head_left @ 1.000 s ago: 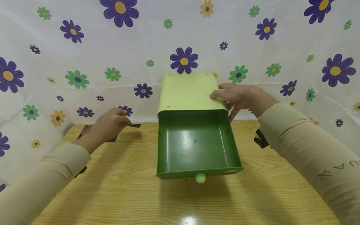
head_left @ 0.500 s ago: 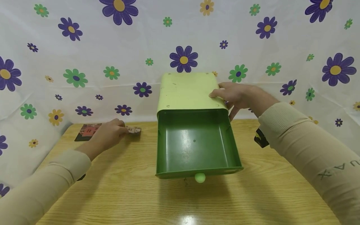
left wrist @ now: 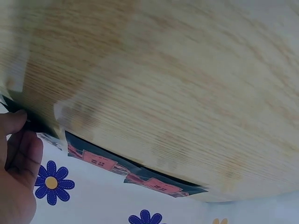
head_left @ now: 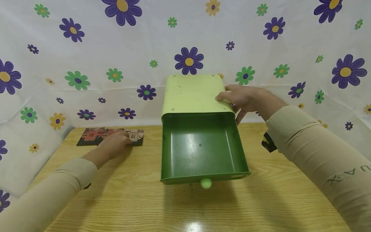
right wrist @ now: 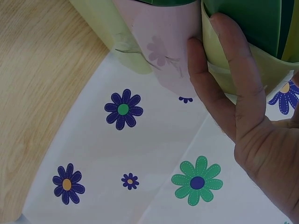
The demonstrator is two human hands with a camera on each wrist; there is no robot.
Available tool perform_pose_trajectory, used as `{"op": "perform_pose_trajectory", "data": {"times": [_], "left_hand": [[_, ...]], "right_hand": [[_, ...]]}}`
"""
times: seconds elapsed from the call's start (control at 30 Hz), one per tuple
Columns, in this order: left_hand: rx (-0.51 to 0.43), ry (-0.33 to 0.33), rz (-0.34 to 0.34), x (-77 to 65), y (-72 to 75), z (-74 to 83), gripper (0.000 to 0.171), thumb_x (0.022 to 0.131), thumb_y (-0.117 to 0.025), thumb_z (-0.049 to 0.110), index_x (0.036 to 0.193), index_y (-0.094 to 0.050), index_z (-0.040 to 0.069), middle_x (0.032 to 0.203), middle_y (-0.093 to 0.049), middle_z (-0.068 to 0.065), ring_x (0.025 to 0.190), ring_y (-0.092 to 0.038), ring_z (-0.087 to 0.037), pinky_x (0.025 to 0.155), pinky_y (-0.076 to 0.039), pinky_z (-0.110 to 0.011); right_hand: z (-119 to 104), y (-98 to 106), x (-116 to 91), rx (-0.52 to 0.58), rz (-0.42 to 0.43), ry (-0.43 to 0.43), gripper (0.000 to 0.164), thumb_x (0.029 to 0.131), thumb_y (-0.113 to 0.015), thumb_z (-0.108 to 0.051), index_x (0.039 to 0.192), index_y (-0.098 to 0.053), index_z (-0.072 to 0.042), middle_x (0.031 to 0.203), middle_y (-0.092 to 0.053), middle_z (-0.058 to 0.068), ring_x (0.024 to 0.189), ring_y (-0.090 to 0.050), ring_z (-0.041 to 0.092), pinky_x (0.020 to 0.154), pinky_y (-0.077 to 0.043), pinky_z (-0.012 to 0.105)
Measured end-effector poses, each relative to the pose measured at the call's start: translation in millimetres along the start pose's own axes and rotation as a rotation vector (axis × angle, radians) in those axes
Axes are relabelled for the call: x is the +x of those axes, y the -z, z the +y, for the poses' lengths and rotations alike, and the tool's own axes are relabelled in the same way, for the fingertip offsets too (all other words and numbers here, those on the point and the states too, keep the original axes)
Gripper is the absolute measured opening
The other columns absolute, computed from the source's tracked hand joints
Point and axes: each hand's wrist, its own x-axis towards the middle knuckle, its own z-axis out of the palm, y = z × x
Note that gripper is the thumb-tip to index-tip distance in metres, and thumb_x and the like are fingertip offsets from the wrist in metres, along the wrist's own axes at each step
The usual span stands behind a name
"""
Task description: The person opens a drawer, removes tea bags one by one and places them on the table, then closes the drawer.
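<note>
Wooden tabletop (head_left: 139, 199) meets flowered cloth (head_left: 162, 42) behind cards (head_left: 91, 135).

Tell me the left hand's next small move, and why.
Probably ease the left hand open and let go of the card: its fingers still pinch it, yet it is already at the row's right end in the head view, lined up with the red cards.

- A white backdrop (head_left: 130, 42) hangs behind the worktop (head_left: 139, 206) and down its left side; it may be cloth or plastic sheeting, hard to tell.
- Purple flowers (head_left: 189, 61), green flowers (head_left: 245, 76) and orange flowers (head_left: 213, 7) are scattered over it.
- A faint crease crosses it sideways.
- The worktop shows yellowish wood grain, soft shadows and, low in the head view, a bright white reflection (head_left: 194, 227).
</note>
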Motion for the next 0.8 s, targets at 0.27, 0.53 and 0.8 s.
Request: {"op": "perform_pose_trajectory", "data": {"times": [0.27, 0.53, 0.8], "left_hand": [[0.005, 0.066, -0.071, 3.2, -3.9, 1.9, 0.017, 0.087, -0.068, -0.008, 0.094, -0.078, 0.004, 0.092, -0.068, -0.011, 0.089, -0.066, -0.028, 0.078, -0.059, -0.042], [0.009, 0.313, -0.064, -17.5, -8.5, 0.0, 0.026, 0.096, -0.057, 0.019, 0.103, -0.069, -0.003, 0.114, -0.064, -0.026, 0.098, -0.062, -0.046, 0.08, -0.054, -0.06], [-0.038, 0.43, -0.136, -28.3, -12.7, 3.1, 0.055, 0.104, -0.042, 0.034, 0.117, -0.058, -0.017, 0.128, -0.055, -0.039, 0.114, -0.053, -0.059, 0.1, -0.042, -0.066]], "right_hand": [[0.2, 0.0, -0.2, 0.002, -0.002, -0.002, 0.059, 0.105, -0.041, -0.036, 0.154, -0.018, -0.012, 0.137, -0.046, 0.025, 0.114, -0.062, 0.046, 0.078, -0.059, 0.057], [0.7, -0.6, -0.3, -0.002, -0.002, -0.003, 0.06, 0.105, -0.041, -0.036, 0.154, -0.018, -0.012, 0.14, -0.044, 0.025, 0.115, -0.062, 0.047, 0.078, -0.059, 0.057], [1.0, 0.9, 1.6, -0.002, -0.007, 0.004, 0.062, 0.105, -0.042, -0.037, 0.155, -0.017, -0.012, 0.139, -0.046, 0.026, 0.113, -0.063, 0.047, 0.077, -0.059, 0.057]]}}
